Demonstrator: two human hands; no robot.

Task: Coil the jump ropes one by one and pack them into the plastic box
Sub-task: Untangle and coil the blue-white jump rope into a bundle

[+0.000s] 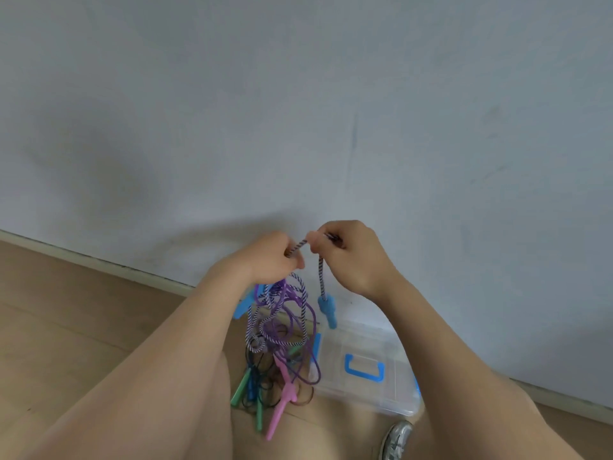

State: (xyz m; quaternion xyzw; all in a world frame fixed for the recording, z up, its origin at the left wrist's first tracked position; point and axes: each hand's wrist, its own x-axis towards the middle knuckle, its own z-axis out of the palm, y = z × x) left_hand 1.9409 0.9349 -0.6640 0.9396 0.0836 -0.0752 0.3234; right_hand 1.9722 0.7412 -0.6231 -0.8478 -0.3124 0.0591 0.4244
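Observation:
A striped blue-and-white jump rope (278, 313) hangs in loops from my left hand (275, 258), which grips the bundle. My right hand (348, 250) pinches the same rope a short way along, and a taut piece spans the two hands. One blue handle (327, 310) dangles below my right hand; a second blue handle (243, 305) shows behind my left forearm. A purple rope with a pink handle (282, 406) hangs tangled among the loops. The clear plastic box (365, 390) with a blue lid handle lies on the floor below my right hand, its lid on.
More jump ropes with green handles (243, 388) and dark cords lie heaped on the wooden floor left of the box. A grey wall rises straight ahead with a skirting board (99, 263). A silver shoe (396, 439) shows at the bottom.

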